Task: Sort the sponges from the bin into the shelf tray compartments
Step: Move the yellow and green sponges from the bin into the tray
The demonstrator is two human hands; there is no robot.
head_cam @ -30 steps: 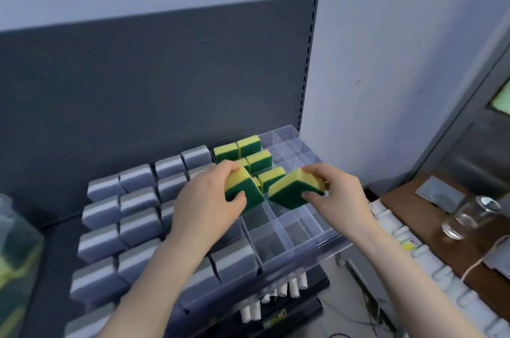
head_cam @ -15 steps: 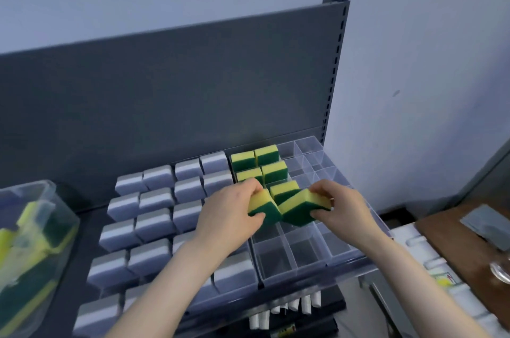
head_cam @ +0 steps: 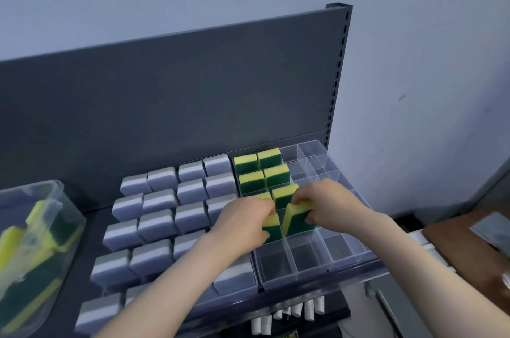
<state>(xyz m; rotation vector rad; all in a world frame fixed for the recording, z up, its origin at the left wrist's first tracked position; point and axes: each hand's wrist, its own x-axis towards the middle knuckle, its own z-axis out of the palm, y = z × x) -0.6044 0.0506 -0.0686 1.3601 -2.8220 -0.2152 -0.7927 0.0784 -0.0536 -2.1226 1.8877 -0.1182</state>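
Backdrop: pale blue-grey wall [head_cam: 414,61]; a dark grey back panel [head_cam: 165,103] stands against it, with a slotted upright post along its 3 o'clock edge.
Shelf tray [head_cam: 306,255]: clear plastic, divided into square compartments, lying at the foot of the back panel; bare compartments show at its 1, 3 and 5 o'clock parts.
Grey sponges [head_cam: 162,180]: stood in rows, filling the 9 o'clock half of the tray.
Placed sponges [head_cam: 259,169]: yellow and green, two rows of two at 12 o'clock of the hands; one more stands just behind the right fingertips, and a yellow edge shows behind the left hand.
Left hand [head_cam: 242,224]: fingers curled round the left sponge [head_cam: 271,227], which stands on edge, yellow side toward 9 o'clock, its lower end inside a compartment (how deep cannot be told).
Right hand [head_cam: 331,205]: pinches the right sponge [head_cam: 298,220], fingers over the top and thumb on the near side; it stands nearly upright in the compartment next at 3 o'clock, close beside the left sponge.
Bin [head_cam: 33,185]: clear plastic, on the shelf at 9 o'clock of the tray, holding a jumble of yellow-and-green sponges.
Counter [head_cam: 463,241]: brown wood, at 4 o'clock, with a flat grey item on it.
Below shelf: small white cylinders [head_cam: 298,310] at 6 o'clock, too small to identify.
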